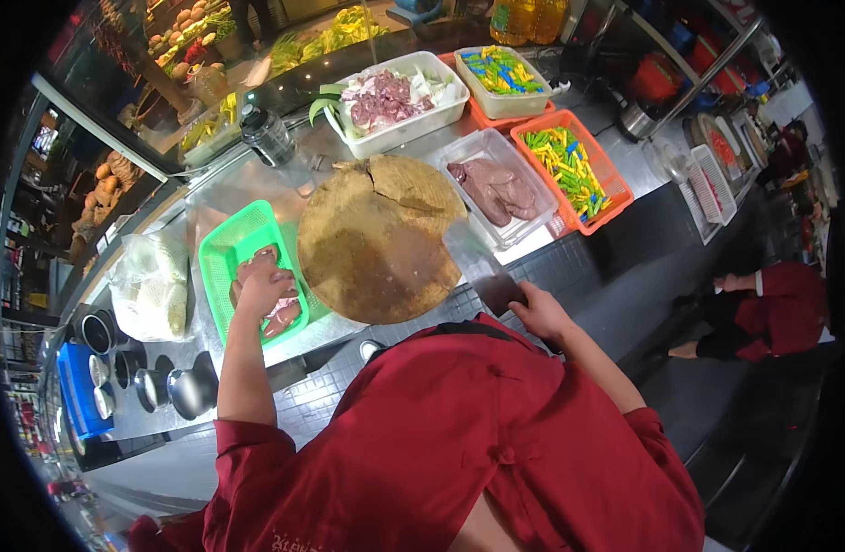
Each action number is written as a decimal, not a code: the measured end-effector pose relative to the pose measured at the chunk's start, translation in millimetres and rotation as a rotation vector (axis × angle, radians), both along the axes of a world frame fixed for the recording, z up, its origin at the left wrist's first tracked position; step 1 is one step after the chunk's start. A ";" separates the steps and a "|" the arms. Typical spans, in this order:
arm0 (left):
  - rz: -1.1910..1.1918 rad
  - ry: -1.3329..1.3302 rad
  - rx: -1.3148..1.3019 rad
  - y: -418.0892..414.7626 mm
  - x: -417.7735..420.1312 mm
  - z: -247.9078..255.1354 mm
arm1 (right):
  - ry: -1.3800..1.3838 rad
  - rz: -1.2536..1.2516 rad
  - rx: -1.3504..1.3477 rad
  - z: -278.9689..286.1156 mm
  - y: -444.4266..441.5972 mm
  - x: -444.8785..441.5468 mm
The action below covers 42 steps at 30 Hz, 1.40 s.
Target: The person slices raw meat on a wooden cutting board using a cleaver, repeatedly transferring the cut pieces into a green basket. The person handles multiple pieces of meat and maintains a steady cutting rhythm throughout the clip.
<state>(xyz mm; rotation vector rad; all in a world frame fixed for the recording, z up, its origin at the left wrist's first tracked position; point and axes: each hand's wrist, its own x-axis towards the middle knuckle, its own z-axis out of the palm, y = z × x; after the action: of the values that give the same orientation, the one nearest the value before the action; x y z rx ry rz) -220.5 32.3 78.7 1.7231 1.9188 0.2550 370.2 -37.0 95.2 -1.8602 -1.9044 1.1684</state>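
My left hand (pixel 262 288) reaches into a bright green plastic basket (pixel 215 259), its fingers curled over a smooth piece of raw organ meat, perhaps kidney. More such raw pieces (pixel 282 319) lie in the basket around the fingers. In my right hand (pixel 541 314) is a cleaver (pixel 469 254), its broad blade pointing up and left beside the right edge of the round wooden chopping block (pixel 381 241). The block's wood is wet and stained, with a crack at its far side. Most of the cleaver's handle is hidden by my fingers.
Behind the block are a clear tub (pixel 543 207) of raw liver-like meat and a white tub (pixel 412 134) of cut meat. Orange basket (pixel 619 190) and pale tub (pixel 505 107) hold colored clips. A black-lidded bottle (pixel 265 134) and plastic bag (pixel 150 290) stand left. Another person (pixel 785 310) bends at right.
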 end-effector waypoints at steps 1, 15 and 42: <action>-0.072 -0.002 -0.093 3.8 35.1 44.5 | 0.008 -0.036 -0.051 -4.1 -5.3 7.6; -0.271 -0.100 -0.038 69.2 212.5 -52.1 | 0.221 -0.221 -0.199 -26.6 -18.6 7.3; -0.359 0.149 0.175 -19.0 269.1 -92.2 | 0.439 -0.265 -0.543 -51.7 9.2 -54.2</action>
<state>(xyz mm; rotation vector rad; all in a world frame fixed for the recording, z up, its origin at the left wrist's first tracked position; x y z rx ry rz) 48.6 13.3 -13.4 2.2198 1.6849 0.1661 316.0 -27.8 43.5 -1.8034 -1.1387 1.9318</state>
